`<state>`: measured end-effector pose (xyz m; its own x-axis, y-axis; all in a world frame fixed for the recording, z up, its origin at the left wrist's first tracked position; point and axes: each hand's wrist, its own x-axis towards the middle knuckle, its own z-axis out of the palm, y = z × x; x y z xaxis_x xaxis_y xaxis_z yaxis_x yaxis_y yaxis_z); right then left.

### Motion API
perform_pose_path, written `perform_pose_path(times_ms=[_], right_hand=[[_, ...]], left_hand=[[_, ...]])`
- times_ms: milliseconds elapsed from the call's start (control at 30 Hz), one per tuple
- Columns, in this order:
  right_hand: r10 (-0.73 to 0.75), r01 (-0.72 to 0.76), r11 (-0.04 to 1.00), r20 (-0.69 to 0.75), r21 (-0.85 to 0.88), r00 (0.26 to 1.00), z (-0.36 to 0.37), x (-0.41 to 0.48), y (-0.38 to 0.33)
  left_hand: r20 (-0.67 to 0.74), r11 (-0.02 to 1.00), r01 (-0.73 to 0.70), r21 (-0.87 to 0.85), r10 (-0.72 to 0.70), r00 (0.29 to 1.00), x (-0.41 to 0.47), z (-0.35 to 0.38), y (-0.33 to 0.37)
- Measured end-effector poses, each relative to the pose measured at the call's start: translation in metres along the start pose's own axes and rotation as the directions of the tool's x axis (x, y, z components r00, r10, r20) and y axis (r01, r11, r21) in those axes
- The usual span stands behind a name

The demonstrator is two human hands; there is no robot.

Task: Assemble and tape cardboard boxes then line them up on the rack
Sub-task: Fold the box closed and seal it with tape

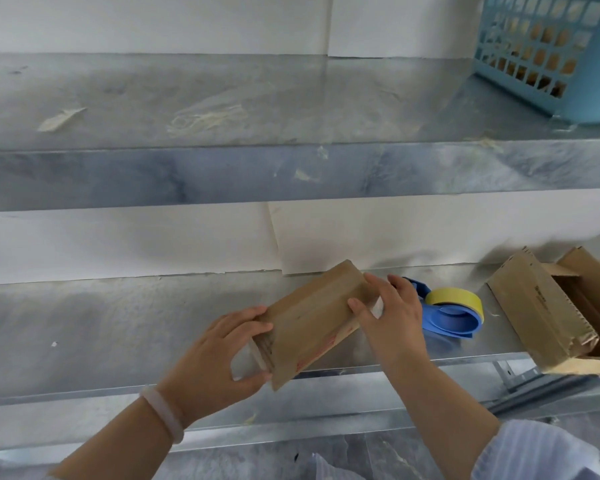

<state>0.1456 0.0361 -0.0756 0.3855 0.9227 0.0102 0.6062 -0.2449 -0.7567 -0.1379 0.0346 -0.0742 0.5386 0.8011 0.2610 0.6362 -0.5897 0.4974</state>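
Note:
A small closed cardboard box (312, 317) is held tilted just above the lower metal shelf (118, 327). My left hand (219, 358) grips its near end, thumb below and fingers over the top. My right hand (392, 313) holds the far end, fingers curled over the top edge. Behind my right hand a blue tape dispenser (454, 317) with a yellow-edged tape roll lies on the shelf. To the right stand open, unsealed cardboard boxes (541, 306).
The upper metal shelf (222, 105) carries bits of tape residue and a blue plastic basket (551, 53) at its right end. White paper lines the wall behind both shelves. A third shelf shows at the bottom.

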Motion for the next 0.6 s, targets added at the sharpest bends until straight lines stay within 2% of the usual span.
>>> perform_pose_path(times_ms=[67,167,233,300,367,433,467,533,600], right_hand=[[-0.034,0.034,0.999,-0.018,0.021,0.999,0.004,-0.013,-0.001],[-0.115,0.097,0.985,0.127,0.145,0.985,0.012,-0.036,0.003],[-0.185,0.156,0.973,0.164,0.172,0.969,0.016,-0.044,0.009],[-0.176,0.132,0.964,0.18,0.232,0.968,0.01,-0.044,0.011],[-0.179,0.132,0.97,0.23,0.205,0.957,0.0,-0.038,0.015],[-0.208,0.191,0.977,0.252,0.091,0.945,-0.013,-0.031,0.02],[-0.224,0.223,0.974,0.208,0.027,0.952,-0.022,-0.028,0.022],[-0.271,0.271,0.959,0.014,-0.08,0.963,-0.045,-0.021,0.032],[-0.278,0.247,0.945,-0.13,-0.212,0.952,-0.072,-0.009,0.047]], left_hand=[[-0.034,1.0,0.011,-0.004,-0.011,0.999,0.001,0.009,0.012],[-0.043,0.994,0.052,-0.091,-0.056,0.997,0.005,0.028,0.032],[-0.02,0.98,0.069,-0.189,-0.074,0.997,0.008,0.038,0.041],[0.007,0.97,0.079,-0.23,-0.08,0.997,0.012,0.045,0.045],[0.023,0.964,0.1,-0.248,-0.098,0.995,0.017,0.051,0.049],[0.029,0.96,0.125,-0.251,-0.122,0.992,0.023,0.057,0.053],[0.026,0.958,0.142,-0.248,-0.14,0.99,0.026,0.061,0.056],[0.013,0.953,0.191,-0.234,-0.193,0.981,0.032,0.066,0.064],[-0.012,0.95,0.218,-0.223,-0.226,0.974,0.034,0.071,0.07]])
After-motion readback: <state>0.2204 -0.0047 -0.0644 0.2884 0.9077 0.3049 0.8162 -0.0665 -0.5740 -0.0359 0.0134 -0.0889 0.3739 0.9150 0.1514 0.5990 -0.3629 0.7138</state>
